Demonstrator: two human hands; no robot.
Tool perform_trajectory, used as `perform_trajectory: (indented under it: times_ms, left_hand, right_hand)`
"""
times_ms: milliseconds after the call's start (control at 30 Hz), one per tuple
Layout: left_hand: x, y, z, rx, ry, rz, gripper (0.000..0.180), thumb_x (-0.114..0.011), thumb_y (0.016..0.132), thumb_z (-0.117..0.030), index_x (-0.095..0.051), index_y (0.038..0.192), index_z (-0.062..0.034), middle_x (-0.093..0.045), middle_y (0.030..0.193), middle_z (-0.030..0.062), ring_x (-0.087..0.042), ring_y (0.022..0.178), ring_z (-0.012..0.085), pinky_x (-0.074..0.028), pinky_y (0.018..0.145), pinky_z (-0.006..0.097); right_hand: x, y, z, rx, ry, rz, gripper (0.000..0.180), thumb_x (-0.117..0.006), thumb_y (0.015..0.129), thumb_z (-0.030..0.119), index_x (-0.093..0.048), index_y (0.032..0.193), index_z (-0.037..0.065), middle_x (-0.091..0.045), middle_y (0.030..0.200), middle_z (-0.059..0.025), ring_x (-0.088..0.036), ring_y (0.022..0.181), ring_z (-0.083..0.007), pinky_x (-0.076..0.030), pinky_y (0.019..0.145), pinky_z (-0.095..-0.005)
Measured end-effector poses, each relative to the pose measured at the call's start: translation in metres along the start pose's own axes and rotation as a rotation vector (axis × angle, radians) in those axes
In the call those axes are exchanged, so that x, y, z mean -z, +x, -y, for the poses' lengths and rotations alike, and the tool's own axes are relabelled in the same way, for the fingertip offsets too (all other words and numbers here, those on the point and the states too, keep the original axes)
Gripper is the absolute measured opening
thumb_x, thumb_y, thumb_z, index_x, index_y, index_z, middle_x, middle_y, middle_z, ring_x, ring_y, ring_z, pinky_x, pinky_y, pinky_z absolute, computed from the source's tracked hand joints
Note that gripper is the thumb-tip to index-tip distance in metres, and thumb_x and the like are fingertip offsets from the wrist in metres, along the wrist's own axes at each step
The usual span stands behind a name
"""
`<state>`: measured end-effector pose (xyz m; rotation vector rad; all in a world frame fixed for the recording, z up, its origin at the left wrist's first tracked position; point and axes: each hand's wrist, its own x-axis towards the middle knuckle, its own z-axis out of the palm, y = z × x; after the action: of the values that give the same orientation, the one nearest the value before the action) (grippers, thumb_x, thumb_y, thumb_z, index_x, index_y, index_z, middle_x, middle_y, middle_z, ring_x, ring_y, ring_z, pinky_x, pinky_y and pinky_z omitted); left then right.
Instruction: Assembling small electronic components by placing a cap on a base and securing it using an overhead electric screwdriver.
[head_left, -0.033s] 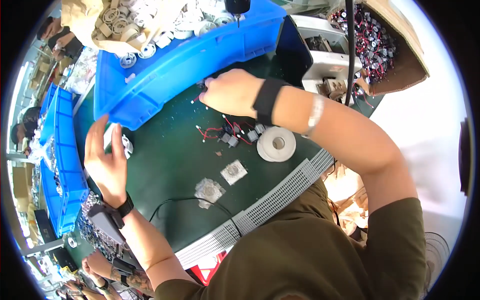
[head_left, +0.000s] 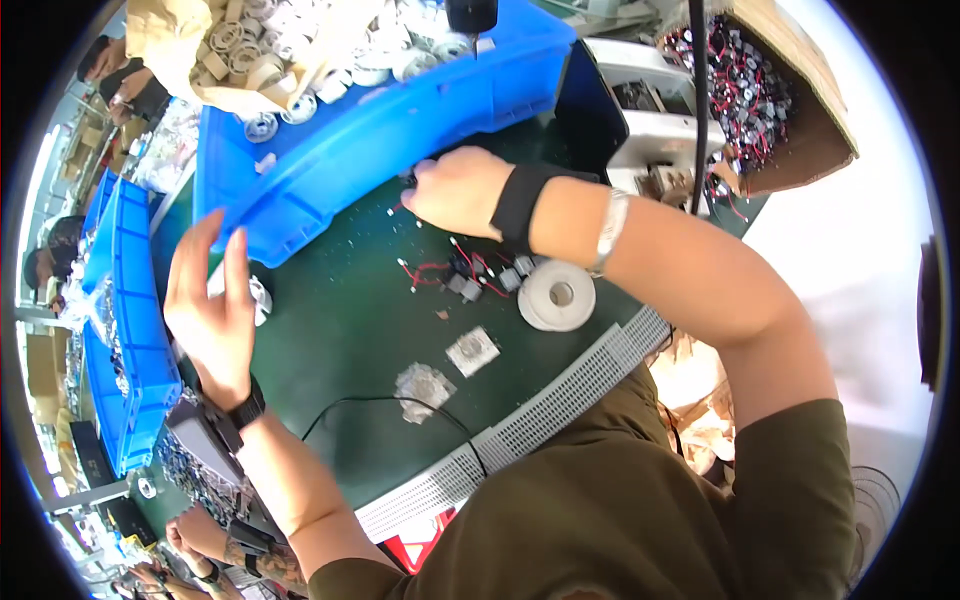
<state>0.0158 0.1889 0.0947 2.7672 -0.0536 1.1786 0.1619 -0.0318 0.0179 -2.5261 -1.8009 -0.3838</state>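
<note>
My right hand (head_left: pixel 460 192) is closed at the front wall of the large blue bin (head_left: pixel 400 140). Its fingertips pinch a small dark part (head_left: pixel 408 181), mostly hidden, with a short red wire beside it; it looks like one of the small wired motors. My left hand (head_left: pixel 212 320) is raised over the left of the green table, thumb and fingers apart. Just behind it a white round plastic part (head_left: pixel 260 300) shows, partly covered by the hand. Several small grey motors with red wires (head_left: pixel 468 275) lie in a cluster below my right hand.
A white spool (head_left: pixel 556 296) stands beside the motors. Two clear-white pieces (head_left: pixel 472 350) and a black cable (head_left: pixel 380 400) lie nearer me. A dark tool tip (head_left: pixel 474 20) hangs above the bin of white rings. A cardboard box (head_left: pixel 800 150) of wired motors is at right.
The view has shifted slightly, so the table things sit a little lower and farther right. My right hand stays by the bin with its fingers closed; my left hand keeps its spread pose.
</note>
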Motion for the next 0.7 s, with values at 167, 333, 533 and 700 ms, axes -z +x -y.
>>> perform_trajectory:
  times_ms: [167, 333, 533, 700]
  left_hand:
    - [-0.069, 0.11, 0.007, 0.033, -0.346, 0.372, 0.026, -0.062, 0.085, -0.02, -0.065, 0.103, -0.0024, -0.067, 0.092, 0.0173, -0.066, 0.083, 0.0263, -0.05, 0.074, 0.034]
    - [-0.163, 0.184, 0.0, -0.65, 0.147, 0.366, 0.04, -0.065, 0.08, -0.023, -0.059, 0.114, -0.0019, -0.064, 0.103, 0.0188, -0.062, 0.094, 0.0304, -0.048, 0.084, 0.036]
    - [-0.301, 0.19, 0.089, -0.452, 0.147, 0.625, 0.059, -0.071, 0.069, -0.029, -0.054, 0.12, -0.0043, -0.061, 0.107, 0.0234, -0.06, 0.098, 0.0361, -0.047, 0.082, 0.042]
    - [-0.275, 0.192, 0.002, -0.359, 0.433, 0.819, 0.056, -0.065, 0.079, -0.032, -0.05, 0.125, -0.0043, -0.062, 0.102, 0.0187, -0.06, 0.1, 0.0283, -0.047, 0.084, 0.037]
  right_hand:
    - [-0.039, 0.018, -0.002, -0.077, -0.067, 0.111, 0.018, -0.055, 0.078, 0.016, -0.071, 0.079, 0.008, -0.069, 0.081, -0.0108, -0.066, 0.079, -0.0288, -0.053, 0.065, -0.0436]
    - [-0.039, 0.005, -0.017, -0.051, -0.147, 0.028, 0.016, -0.055, 0.078, 0.018, -0.069, 0.076, 0.011, -0.067, 0.072, -0.005, -0.067, 0.067, -0.0268, -0.05, 0.048, -0.0445]
    - [0.005, 0.007, 0.015, 0.001, 0.165, 0.069, 0.016, -0.053, 0.079, 0.018, -0.063, 0.081, 0.006, -0.064, 0.071, -0.0125, -0.065, 0.067, -0.0319, -0.051, 0.053, -0.0438]
    - [-0.015, -0.022, -0.022, -0.135, 0.378, -0.049, 0.017, -0.051, 0.082, 0.018, -0.06, 0.082, 0.004, -0.062, 0.075, -0.0173, -0.064, 0.069, -0.0337, -0.051, 0.059, -0.0455]
